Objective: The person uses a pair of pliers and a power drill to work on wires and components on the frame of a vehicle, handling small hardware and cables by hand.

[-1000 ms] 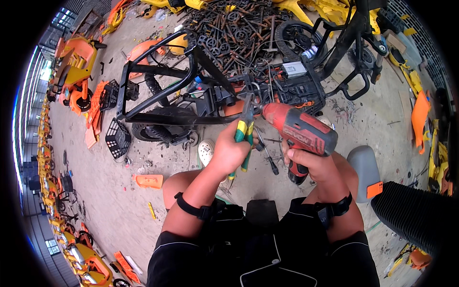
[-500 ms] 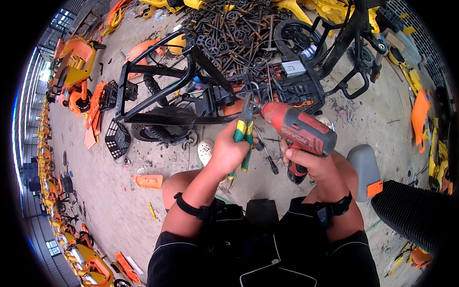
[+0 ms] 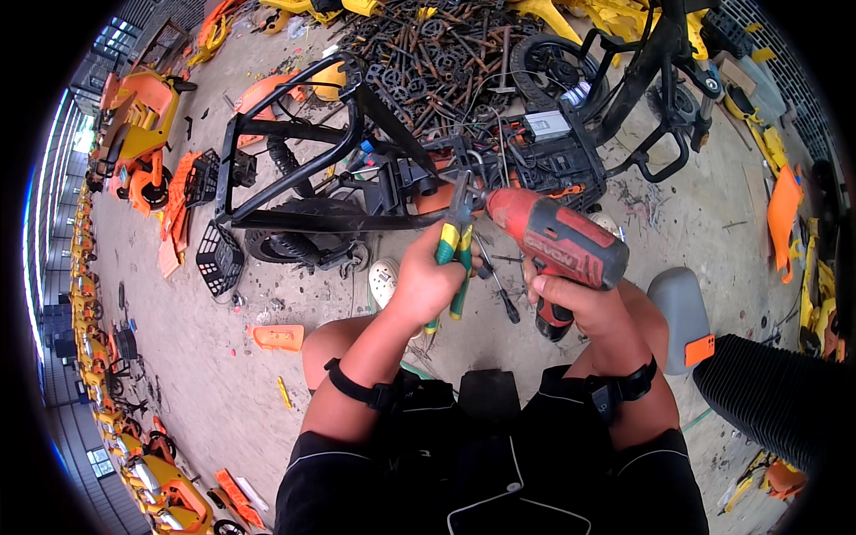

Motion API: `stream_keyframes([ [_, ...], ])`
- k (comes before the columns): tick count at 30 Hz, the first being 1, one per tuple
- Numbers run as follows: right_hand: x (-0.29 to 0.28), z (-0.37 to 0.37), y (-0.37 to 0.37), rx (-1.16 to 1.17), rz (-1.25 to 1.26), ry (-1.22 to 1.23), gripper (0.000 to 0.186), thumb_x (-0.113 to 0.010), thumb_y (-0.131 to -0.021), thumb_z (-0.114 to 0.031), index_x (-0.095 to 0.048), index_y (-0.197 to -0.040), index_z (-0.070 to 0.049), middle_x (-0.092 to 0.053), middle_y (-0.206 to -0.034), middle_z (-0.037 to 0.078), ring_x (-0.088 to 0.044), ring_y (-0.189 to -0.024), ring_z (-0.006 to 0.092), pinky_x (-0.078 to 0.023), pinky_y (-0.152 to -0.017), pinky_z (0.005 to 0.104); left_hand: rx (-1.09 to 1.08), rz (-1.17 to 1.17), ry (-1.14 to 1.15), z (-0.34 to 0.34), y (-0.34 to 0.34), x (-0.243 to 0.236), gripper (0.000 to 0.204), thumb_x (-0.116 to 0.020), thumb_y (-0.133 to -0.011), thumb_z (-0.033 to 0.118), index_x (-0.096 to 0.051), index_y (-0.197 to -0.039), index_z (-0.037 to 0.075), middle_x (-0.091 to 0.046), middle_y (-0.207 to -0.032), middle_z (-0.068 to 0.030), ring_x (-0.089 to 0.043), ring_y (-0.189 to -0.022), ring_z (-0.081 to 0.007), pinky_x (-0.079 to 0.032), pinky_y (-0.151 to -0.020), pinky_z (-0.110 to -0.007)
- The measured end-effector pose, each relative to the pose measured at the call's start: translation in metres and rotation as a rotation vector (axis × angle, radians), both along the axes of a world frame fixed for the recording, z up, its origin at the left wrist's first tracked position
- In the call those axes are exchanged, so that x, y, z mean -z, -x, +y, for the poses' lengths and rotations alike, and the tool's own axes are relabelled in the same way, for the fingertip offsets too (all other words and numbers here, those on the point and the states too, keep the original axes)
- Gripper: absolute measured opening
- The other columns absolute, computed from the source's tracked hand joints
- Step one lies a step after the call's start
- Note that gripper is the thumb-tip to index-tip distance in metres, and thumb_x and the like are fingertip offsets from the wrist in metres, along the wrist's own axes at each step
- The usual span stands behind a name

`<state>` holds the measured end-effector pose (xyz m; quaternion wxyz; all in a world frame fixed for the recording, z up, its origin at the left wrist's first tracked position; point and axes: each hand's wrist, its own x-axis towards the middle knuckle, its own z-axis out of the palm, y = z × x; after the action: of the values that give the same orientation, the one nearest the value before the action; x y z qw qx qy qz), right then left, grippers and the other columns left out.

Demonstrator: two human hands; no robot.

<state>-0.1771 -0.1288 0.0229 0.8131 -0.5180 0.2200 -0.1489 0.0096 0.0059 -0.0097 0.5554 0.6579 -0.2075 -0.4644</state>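
My left hand (image 3: pixel 426 283) is closed around the green-and-yellow handles of a pair of pliers (image 3: pixel 462 267). The jaws point away from me, at the edge of the black vehicle frame (image 3: pixel 299 221) lying ahead. In my right hand (image 3: pixel 571 299) is a red and black cordless impact driver (image 3: pixel 566 239). Its nose points left toward the plier jaws, close to the frame. Exactly what the jaws grip and what the driver's tip touches is too small to tell. Below the tools, a screwdriver with a dark handle (image 3: pixel 510 308) lies on the floor.
Rusty metal parts (image 3: pixel 446 62) are heaped beyond the frame. A loose wheel (image 3: pixel 557 76) lies by the heap. Black baskets (image 3: pixel 219 259) and orange panels sit left. At right stand a grey seat (image 3: pixel 679 312) bearing an orange phone-like object (image 3: pixel 699 350) and a ribbed black hose (image 3: pixel 758 392).
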Motion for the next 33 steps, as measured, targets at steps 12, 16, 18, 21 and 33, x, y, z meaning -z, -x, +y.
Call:
stream_keyframes([
  [12,0.0017,-0.0009,-0.0012,0.007,-0.004,0.006,0.043,-0.068,-0.081,-0.005,-0.058,-0.123,-0.001,-0.064,-0.092,0.008,-0.063,-0.076,0.0161,-0.052,-0.068,0.0321,-0.002,0.026,0.006,-0.0002,0.0001,0.0016,0.058,-0.044,-0.073,-0.015,-0.053,-0.129,-0.003,-0.064,-0.106,-0.0115,-0.067,-0.095,-0.0234,-0.057,-0.084,-0.038],
  [16,0.0031,-0.0017,-0.0018,0.011,-0.010,-0.012,0.047,-0.070,-0.079,-0.005,-0.056,-0.124,-0.001,-0.063,-0.091,0.009,-0.063,-0.075,0.0170,-0.053,-0.068,0.0321,-0.028,0.025,0.017,-0.0008,0.0025,-0.0008,0.041,-0.047,-0.077,-0.010,-0.058,-0.116,0.000,-0.066,-0.100,-0.0077,-0.067,-0.091,-0.0180,-0.055,-0.079,-0.032],
  [18,0.0037,-0.0018,-0.0017,0.015,-0.012,-0.012,0.049,-0.070,-0.078,-0.005,-0.056,-0.125,-0.001,-0.063,-0.091,0.010,-0.063,-0.074,0.0173,-0.053,-0.068,0.0320,-0.033,0.027,0.019,-0.0004,0.0027,-0.0017,0.041,-0.047,-0.077,-0.010,-0.058,-0.116,0.000,-0.066,-0.100,-0.0077,-0.067,-0.091,-0.0181,-0.055,-0.079,-0.032],
  [21,0.0043,-0.0006,-0.0026,0.031,-0.004,-0.002,0.048,-0.071,-0.078,-0.004,-0.056,-0.124,-0.001,-0.064,-0.091,0.010,-0.063,-0.073,0.0172,-0.054,-0.067,0.0322,-0.032,0.021,0.012,0.0000,0.0025,-0.0009,0.041,-0.047,-0.077,-0.010,-0.058,-0.116,0.000,-0.066,-0.099,-0.0078,-0.067,-0.091,-0.0183,-0.055,-0.080,-0.032],
  [33,0.0029,-0.0022,-0.0015,-0.004,-0.010,-0.050,0.046,-0.066,-0.081,0.000,-0.055,-0.127,-0.002,-0.062,-0.088,0.002,-0.059,-0.075,0.0104,-0.049,-0.068,0.0284,-0.020,0.023,0.010,-0.0013,0.0036,-0.0009,0.042,-0.049,-0.077,-0.010,-0.058,-0.117,0.000,-0.066,-0.098,-0.0069,-0.067,-0.090,-0.0179,-0.055,-0.080,-0.032],
])
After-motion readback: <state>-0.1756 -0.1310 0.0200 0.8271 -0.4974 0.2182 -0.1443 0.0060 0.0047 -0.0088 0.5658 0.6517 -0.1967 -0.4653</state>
